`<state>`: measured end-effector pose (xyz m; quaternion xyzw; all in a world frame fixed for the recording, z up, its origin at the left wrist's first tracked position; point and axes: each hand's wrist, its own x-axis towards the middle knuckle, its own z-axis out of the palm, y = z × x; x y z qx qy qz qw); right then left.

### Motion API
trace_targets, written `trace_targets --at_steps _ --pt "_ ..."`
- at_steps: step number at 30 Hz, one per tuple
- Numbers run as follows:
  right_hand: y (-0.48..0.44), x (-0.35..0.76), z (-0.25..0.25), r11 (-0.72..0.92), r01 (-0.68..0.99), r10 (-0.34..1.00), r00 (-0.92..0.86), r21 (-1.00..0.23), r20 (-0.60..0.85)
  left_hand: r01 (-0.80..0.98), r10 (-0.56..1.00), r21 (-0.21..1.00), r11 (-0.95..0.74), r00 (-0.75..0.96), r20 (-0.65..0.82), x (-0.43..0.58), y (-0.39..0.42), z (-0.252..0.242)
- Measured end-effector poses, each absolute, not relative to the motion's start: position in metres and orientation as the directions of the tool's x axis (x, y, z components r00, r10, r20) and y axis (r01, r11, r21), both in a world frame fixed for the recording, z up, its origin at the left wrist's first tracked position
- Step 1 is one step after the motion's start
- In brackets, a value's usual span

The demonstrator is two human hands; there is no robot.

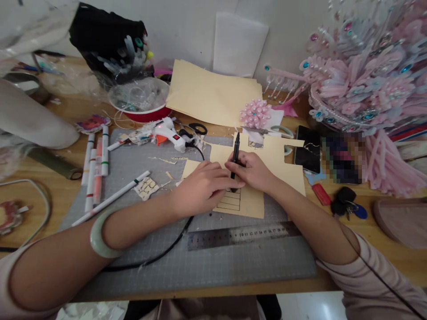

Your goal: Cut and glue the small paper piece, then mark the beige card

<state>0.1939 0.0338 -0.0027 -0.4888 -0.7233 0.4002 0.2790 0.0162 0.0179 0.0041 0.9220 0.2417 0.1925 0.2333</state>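
A black marker pen point(236, 149) stands nearly upright between both hands. My right hand point(251, 168) grips its middle. My left hand point(200, 189), below a pale green bangle point(100, 233), has its fingers closed around the pen's lower end; the tip is partly hidden. Under the hands lies cream card point(251, 204) with a ruled box of black lines, next to a larger cut-out card point(275, 153) with notched edges. A steel ruler point(243, 235) lies in front of the cards on the grey cutting mat point(213, 266).
Left on the mat are several white-barrelled markers point(88, 160), a white glue gun point(170, 135) with a black cable, and card scraps point(147, 187). Behind are a red-white bowl point(143, 115) and cream sheets point(213, 91). Rightward are keys point(350, 209), a phone point(307, 151) and pink beaded ornaments point(363, 89).
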Motion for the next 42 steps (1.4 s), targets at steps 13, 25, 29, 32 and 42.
trace_targets --at_steps 13,25,29,32,42 --pt "0.035 0.196 -0.004 0.218 0.498 0.937 -0.348 -0.839 0.037 0.336 0.517 0.507 -0.794 0.812 0.271 0.017 0.018 0.003" --pt "0.018 0.214 0.014 0.117 0.237 0.992 0.026 -0.964 0.126 0.315 0.525 0.493 -0.811 0.764 0.375 0.016 0.018 -0.001" --pt "-0.016 0.227 0.013 0.121 0.329 0.974 0.145 -0.937 0.177 0.322 0.53 0.47 -0.822 0.733 0.426 0.02 0.019 -0.005" --pt "-0.034 0.231 0.006 0.118 0.291 0.945 0.261 -0.95 0.197 0.339 0.547 0.467 -0.817 0.713 0.439 0.022 0.018 -0.008" --pt "-0.033 0.225 -0.013 0.138 0.312 0.959 0.196 -0.94 0.205 0.351 0.559 0.468 -0.811 0.701 0.442 0.024 0.016 -0.009"
